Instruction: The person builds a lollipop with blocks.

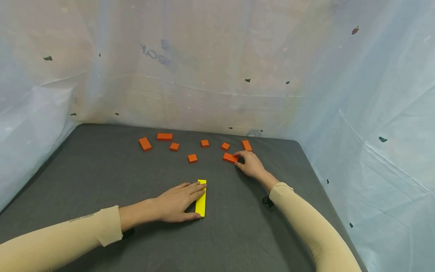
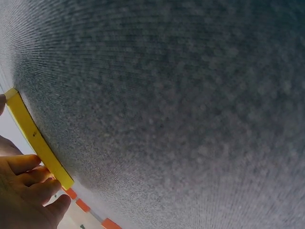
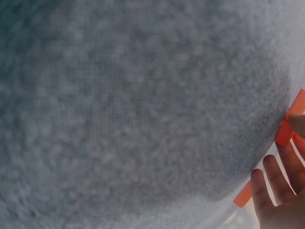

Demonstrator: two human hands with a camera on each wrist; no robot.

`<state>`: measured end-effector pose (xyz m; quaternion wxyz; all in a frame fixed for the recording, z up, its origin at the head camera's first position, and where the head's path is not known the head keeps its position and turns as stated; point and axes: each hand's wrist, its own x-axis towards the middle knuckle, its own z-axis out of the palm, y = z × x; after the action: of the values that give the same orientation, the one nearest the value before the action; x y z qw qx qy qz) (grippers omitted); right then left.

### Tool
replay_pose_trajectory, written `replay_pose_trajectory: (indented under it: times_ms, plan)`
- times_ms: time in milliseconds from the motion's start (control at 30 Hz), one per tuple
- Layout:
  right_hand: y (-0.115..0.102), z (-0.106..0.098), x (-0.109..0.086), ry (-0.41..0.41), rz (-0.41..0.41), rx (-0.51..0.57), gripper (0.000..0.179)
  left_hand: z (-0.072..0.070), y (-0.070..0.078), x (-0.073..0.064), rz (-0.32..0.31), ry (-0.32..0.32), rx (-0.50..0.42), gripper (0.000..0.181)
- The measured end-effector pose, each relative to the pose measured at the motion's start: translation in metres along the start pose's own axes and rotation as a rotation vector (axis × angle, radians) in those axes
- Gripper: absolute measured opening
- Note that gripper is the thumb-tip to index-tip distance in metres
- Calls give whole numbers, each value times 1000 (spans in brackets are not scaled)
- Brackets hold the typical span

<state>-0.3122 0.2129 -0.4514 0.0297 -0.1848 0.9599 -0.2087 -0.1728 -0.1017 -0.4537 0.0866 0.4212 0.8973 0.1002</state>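
Observation:
My left hand point(image 1: 178, 202) lies across a long yellow block point(image 1: 201, 206) on the table, its fingers extended over the top. The thumb touches the block's near end. In the left wrist view, fingertips point(image 2: 56, 188) show beside one end of the yellow block point(image 2: 38, 138). Farther off, my right hand point(image 1: 251, 165) pinches the right end of an orange rectangular block point(image 1: 229, 158) between thumb and index finger. That block lies flat on the table. In the right wrist view, the thumb overlaps orange pieces at the edge, while the other fingers point(image 3: 259, 188) stay extended.
Several loose orange blocks lie toward the back. An oblong one point(image 1: 247, 145) sits just beyond my right hand, a small one point(image 1: 192, 158) nearer the middle, and another oblong point(image 1: 145, 144) at left. Plastic sheeting point(image 1: 204, 68) hangs behind and beside the dark table point(image 1: 102, 170).

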Motion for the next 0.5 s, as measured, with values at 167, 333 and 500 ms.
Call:
replay_pose_trajectory:
  times_ms: [167, 333, 500]
  plan:
    - [0, 0, 0, 7, 7, -7, 36, -1, 1, 1, 3, 7, 9, 81]
    - [-2, -1, -3, 9, 14, 6, 37, -2, 1, 0, 6, 9, 19, 81]
    - [-9, 0, -7, 45, -13, 42, 37, -2, 0, 0, 0, 3, 20, 82]
